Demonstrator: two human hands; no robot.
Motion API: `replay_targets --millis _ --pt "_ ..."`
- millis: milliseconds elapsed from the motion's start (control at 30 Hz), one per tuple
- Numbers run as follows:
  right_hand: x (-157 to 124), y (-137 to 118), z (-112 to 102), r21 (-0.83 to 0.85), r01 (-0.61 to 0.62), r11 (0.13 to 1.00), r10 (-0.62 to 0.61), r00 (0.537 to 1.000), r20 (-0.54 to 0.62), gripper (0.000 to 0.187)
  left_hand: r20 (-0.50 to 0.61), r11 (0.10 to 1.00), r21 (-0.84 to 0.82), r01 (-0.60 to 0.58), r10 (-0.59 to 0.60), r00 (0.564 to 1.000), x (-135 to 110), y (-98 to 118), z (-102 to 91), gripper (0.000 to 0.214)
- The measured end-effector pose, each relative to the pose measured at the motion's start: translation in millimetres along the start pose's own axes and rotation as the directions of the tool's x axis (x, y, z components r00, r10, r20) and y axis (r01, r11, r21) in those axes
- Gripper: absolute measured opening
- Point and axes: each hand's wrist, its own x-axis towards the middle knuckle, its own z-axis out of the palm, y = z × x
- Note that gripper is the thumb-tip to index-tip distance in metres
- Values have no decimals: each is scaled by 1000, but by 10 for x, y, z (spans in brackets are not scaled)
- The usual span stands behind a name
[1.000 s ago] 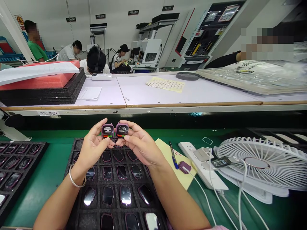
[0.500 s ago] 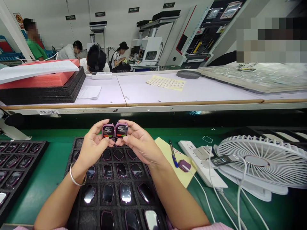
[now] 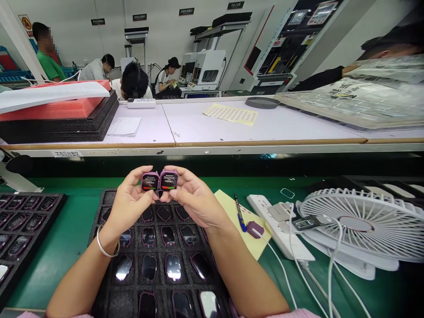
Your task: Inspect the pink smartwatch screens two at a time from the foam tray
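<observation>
My left hand (image 3: 127,201) pinches a purple smartwatch body (image 3: 150,181) with a lit screen showing text and a red and green bar. My right hand (image 3: 192,198) pinches a second purple smartwatch body (image 3: 168,179), lit the same way. Both are held side by side, touching, above the far end of a black foam tray (image 3: 104,207). Its pockets hold several dark-screened purple watch bodies (image 3: 168,235). A silver bangle (image 3: 105,247) circles my left wrist.
A second black tray (image 3: 23,221) of watch bodies lies at the left on the green mat. To the right are a yellow sheet (image 3: 232,207), a blue pen (image 3: 239,213), a white power strip (image 3: 278,225) with cables and a white fan (image 3: 357,225). Other people sit beyond the raised shelf (image 3: 232,143).
Both hands and the two lit watch bodies stay almost where they were. The view has shifted slightly.
</observation>
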Motion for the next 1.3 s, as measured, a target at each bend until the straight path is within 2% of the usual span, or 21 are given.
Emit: replay_targets --millis 367,567,900,1300 --pt "4 2 11 -27 13 1000 -13 1000 -7 42 -43 1000 -2 -23 23 999 -6 -11 32 39" --pt "-1 0 7 -8 16 1000 -16 1000 -26 47 -5 1000 -24 -18 17 1000 -21 8 40 48" --pt "37 28 12 -65 14 998 -22 991 -132 36 -2 999 -36 35 -35 999 -36 -21 54 35" --pt "48 35 24 -67 31 997 -40 991 -128 38 0 999 -43 32 -32 999 -33 -25 48 40"
